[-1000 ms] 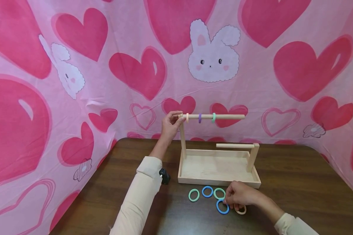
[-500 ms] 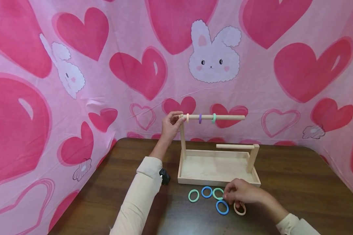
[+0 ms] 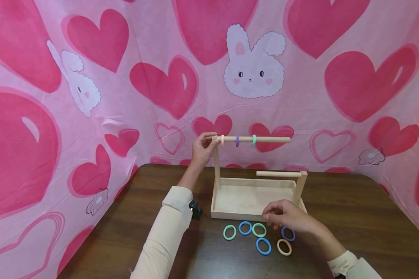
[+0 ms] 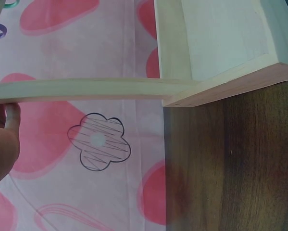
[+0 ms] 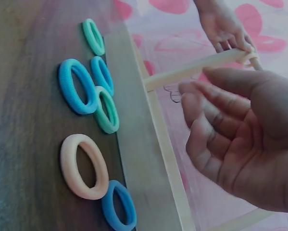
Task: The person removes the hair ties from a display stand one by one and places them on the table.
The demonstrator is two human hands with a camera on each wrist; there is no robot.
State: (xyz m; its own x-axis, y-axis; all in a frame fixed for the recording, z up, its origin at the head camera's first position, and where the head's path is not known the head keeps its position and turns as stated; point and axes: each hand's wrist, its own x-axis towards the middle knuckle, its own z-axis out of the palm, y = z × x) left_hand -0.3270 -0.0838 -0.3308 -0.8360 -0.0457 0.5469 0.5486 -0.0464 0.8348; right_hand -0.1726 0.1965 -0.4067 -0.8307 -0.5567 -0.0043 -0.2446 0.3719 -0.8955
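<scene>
Rings (image 5: pixel 69 163) lie near your right hand (image 3: pixel 287 215), loosely curled and empty | your left hand (image 3: pixel 201 150) grips the post (image 3: pixel 217 166) | likely choosing step; next probably calls for pinching one

Bright and evenly lit in the head view, with a pale sheen on the table (image 3: pixel 223 259) at lower centre and a soft shadow beside the left sleeve (image 3: pixel 162 232). Stretched toward the frame's sides across the pink backdrop (image 3: pixel 204 93). Dimmer in the left wrist view, with the wooden post (image 4: pixel 86 90) slightly bowed. Hazy and low in contrast in the right wrist view, darker at left, with soft detail on the right hand (image 5: pixel 254 134).
</scene>
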